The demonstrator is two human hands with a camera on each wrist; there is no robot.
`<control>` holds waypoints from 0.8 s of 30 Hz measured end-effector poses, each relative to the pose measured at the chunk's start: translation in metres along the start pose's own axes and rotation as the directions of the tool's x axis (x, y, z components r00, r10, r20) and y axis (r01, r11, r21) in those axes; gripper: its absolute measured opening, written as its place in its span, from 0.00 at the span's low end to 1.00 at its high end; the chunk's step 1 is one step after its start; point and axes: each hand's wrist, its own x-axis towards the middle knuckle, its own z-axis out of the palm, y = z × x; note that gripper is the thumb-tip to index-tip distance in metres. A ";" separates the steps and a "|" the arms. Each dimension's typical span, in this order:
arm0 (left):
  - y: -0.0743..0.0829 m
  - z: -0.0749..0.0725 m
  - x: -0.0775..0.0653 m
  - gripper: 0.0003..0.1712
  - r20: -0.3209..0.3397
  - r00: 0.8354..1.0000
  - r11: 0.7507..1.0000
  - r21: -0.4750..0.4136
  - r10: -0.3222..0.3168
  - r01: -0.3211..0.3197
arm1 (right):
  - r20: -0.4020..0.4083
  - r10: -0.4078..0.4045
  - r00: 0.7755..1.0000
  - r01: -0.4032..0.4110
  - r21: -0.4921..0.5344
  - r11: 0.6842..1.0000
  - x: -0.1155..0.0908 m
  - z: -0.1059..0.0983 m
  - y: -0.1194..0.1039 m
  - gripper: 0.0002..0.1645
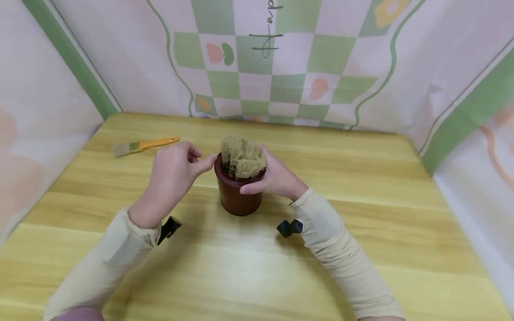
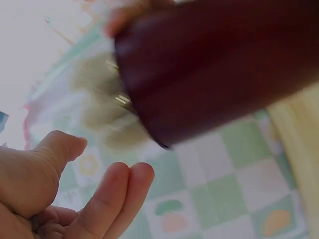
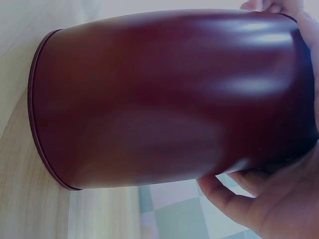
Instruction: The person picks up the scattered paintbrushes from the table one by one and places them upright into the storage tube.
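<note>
A dark red-brown cylindrical pot [image 1: 241,198] stands upright on the table. Out of its mouth rises a tan, fibrous clump [image 1: 244,157], blurred in the left wrist view, where shiny metallic bits show beneath it. My right hand [image 1: 277,176] grips the pot near its rim, thumb on the near side and fingers around the far side. Beside the left of the rim is my left hand [image 1: 172,171], its thumb tip close to the edge. In the left wrist view the left thumb and fingertips [image 2: 115,181] are apart, with nothing between them.
A flat paintbrush [image 1: 146,145] with an orange handle lies at the back left of the wooden table [image 1: 361,200]. A printed cloth [image 1: 289,58] with green and white checks hangs behind the table, and cloth also covers both sides.
</note>
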 end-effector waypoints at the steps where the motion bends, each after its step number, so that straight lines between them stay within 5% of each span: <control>1: -0.005 0.003 0.003 0.21 0.002 1.000 1.000 0.002 -0.010 0.010 | -0.003 0.002 1.000 -0.002 0.007 1.000 -0.001 0.000 0.000 0.65; 6: -0.036 0.020 0.026 0.24 0.023 0.998 0.998 0.032 -0.053 0.052 | -0.013 0.031 0.999 -0.031 0.025 0.999 -0.002 0.000 0.002 0.64; 11: -0.073 0.037 0.056 0.34 0.082 0.981 0.977 0.140 -0.175 0.163 | -0.020 0.042 0.999 -0.042 0.023 0.999 -0.003 -0.001 0.002 0.64; 14: -0.104 0.040 0.070 0.29 0.079 0.966 0.933 0.292 -0.244 0.212 | -0.024 0.024 0.999 -0.024 0.024 0.999 -0.003 0.001 0.002 0.64; 17: -0.137 0.038 0.078 0.19 0.099 0.940 0.857 0.451 -0.325 0.249 | -0.018 0.005 1.000 -0.005 0.015 1.000 -0.003 0.004 0.001 0.65; 21: -0.173 0.034 0.082 0.15 0.161 0.880 0.790 0.533 -0.446 0.303 | 0.000 -0.007 1.000 0.007 0.039 0.999 -0.003 0.006 0.000 0.65; 24: -0.187 0.033 0.085 0.16 0.168 0.854 0.771 0.540 -0.492 0.338 | 0.005 -0.011 1.000 0.011 0.054 0.998 -0.005 0.004 -0.001 0.64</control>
